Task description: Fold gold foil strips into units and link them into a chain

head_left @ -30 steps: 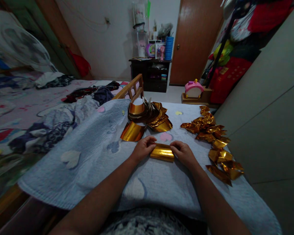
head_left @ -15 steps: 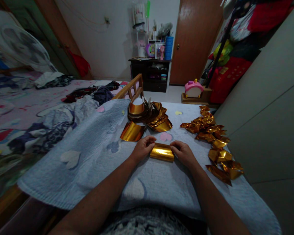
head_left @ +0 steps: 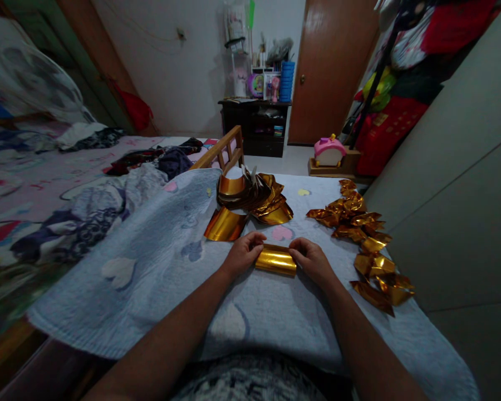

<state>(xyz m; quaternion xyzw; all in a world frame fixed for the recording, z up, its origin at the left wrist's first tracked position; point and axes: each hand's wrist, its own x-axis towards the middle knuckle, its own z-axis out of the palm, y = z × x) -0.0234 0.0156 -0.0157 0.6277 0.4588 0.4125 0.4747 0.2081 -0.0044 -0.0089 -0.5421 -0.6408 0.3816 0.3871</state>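
A curved piece of gold foil paper (head_left: 276, 260) lies on the pale blue cloth (head_left: 275, 312) in front of me, held at both ends. My left hand (head_left: 242, 256) pinches its upper left corner, and my right hand (head_left: 314, 260) pinches the upper right corner. Just beyond my left hand a loose gold sheet (head_left: 225, 224) rests beside a fanned stack of gold sheets (head_left: 271, 197). Over on the right side of the cloth are several folded gold foil pieces (head_left: 376, 264), piled in a long row.
A wooden rail (head_left: 221, 150) rises behind the cloth's far edge. On the left is a bed with rumpled clothes (head_left: 150, 178). Farther off stand a dark cabinet (head_left: 254, 131), a pink toy (head_left: 329, 151) and a door (head_left: 334, 67). A pale panel (head_left: 455, 211) borders the right side.
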